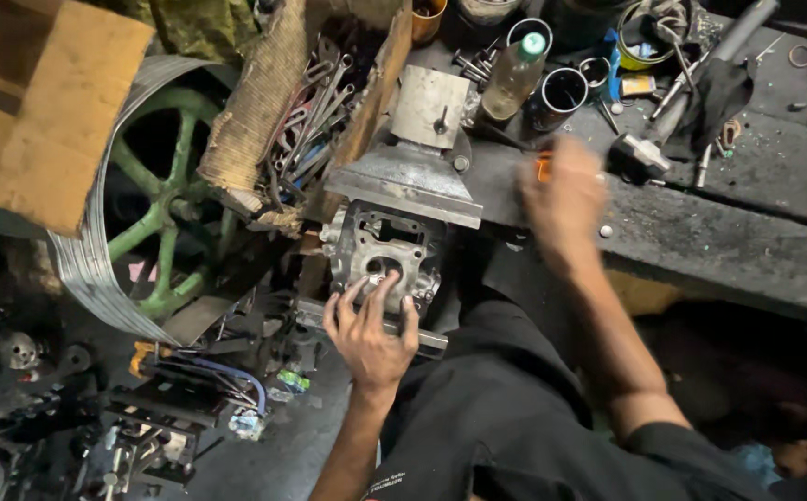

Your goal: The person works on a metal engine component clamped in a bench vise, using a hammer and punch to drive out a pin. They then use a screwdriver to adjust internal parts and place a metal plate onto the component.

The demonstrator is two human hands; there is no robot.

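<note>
Two hands busy — my left hand (pixel 369 331) rests spread-fingered on the engine casting (pixel 385 255) clamped in the vise (pixel 410 176), while my right hand (pixel 563 197), blurred, grip unclear, reaches over the table (pixel 728 241). Casting untouched by tools so far, I'd judge.

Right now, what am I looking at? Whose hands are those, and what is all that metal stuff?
This one picture comes from a camera worn on a person's head, looking down at their own two hands. The left hand rests its fingers on a grey metal engine part clamped in a bench vise. The right hand is blurred, above the dark, dirty workbench; I cannot tell if it holds anything. Behind the vise lie a wooden tray of spanners, a plastic bottle and short metal cylinders. On the left stands a green spoked wheel.
</note>
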